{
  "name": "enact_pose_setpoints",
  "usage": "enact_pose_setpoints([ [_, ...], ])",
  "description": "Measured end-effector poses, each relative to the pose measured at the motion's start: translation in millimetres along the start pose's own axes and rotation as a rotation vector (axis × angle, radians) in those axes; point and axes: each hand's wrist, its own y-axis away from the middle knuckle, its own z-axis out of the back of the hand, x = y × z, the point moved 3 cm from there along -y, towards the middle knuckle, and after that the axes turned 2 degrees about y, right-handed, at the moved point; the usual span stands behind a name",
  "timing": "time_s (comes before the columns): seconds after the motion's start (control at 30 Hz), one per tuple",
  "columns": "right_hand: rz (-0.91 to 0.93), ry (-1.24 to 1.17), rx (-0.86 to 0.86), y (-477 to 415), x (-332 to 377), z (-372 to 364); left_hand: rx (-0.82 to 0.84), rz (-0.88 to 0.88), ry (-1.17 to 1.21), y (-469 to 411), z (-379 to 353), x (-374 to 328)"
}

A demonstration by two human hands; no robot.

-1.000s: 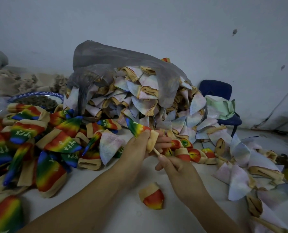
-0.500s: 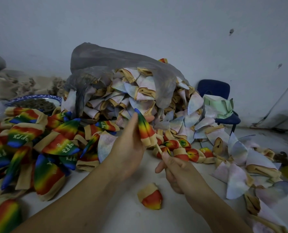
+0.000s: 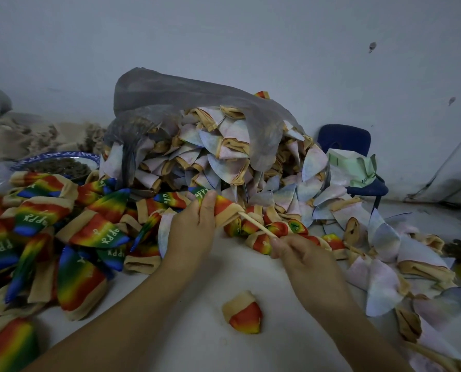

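Rainbow piece [image 3: 225,206] w/ thin stick [image 3: 256,224] in its tan end.
L hand [image 3: 190,232] grips the piece just above table [image 3: 197,304] centre; R hand [image 3: 304,257], at 4 o'clock from it, pinches the stick. Bagged pile [image 3: 224,157] at 12 o'clock.

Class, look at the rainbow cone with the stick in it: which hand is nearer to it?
Left. The left hand grips the cone itself. The right hand pinches the far end of the stick, lower right of the cone and apart from it.
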Motion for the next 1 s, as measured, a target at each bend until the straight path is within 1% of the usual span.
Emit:
enact_pose_setpoints([
  [0.03, -0.003, -0.025, -0.025, -1, -1, 3, -0.006, 0.022, 0.025, -1, 0, 1],
  [0.1, -0.032, -0.081, -0.038, -3, -4, 3, -0.019, 0.075, 0.153, 2, -2, 3],
  [0.2, -0.057, -0.136, 0.044, -1, -3, -5, 0.010, 0.112, 0.306, 9, -8, 3],
  [0.3, -0.018, -0.126, 0.137, 1, -1, -14, 0.037, 0.177, 0.395, 11, -9, -3],
  [0.37, 0.021, -0.125, 0.170, 0, 2, -18, 0.099, 0.151, 0.505, 8, -9, -7],
  [0.43, 0.041, -0.092, 0.177, -3, 3, -18, 0.141, 0.156, 0.550, 3, -7, -5],
  [0.57, 0.102, 0.080, 0.183, -6, -3, -15, 0.190, 0.346, 0.704, -3, -13, 9],
  [0.6, 0.114, 0.111, 0.189, -5, -4, -15, 0.219, 0.354, 0.728, -3, -16, 9],
  [0.67, 0.125, 0.128, 0.152, -6, -7, -13, 0.334, 0.295, 0.673, -2, -19, 9],
  [0.8, 0.142, 0.147, 0.031, -11, -14, -1, 0.596, 0.155, 0.477, 7, -19, 9],
  [0.87, 0.120, 0.148, 0.035, -11, -18, 0, 0.629, 0.141, 0.397, 10, -21, 10],
  [1.0, 0.104, 0.134, 0.050, -11, -22, -1, 0.601, 0.181, 0.339, 10, -25, 13],
])
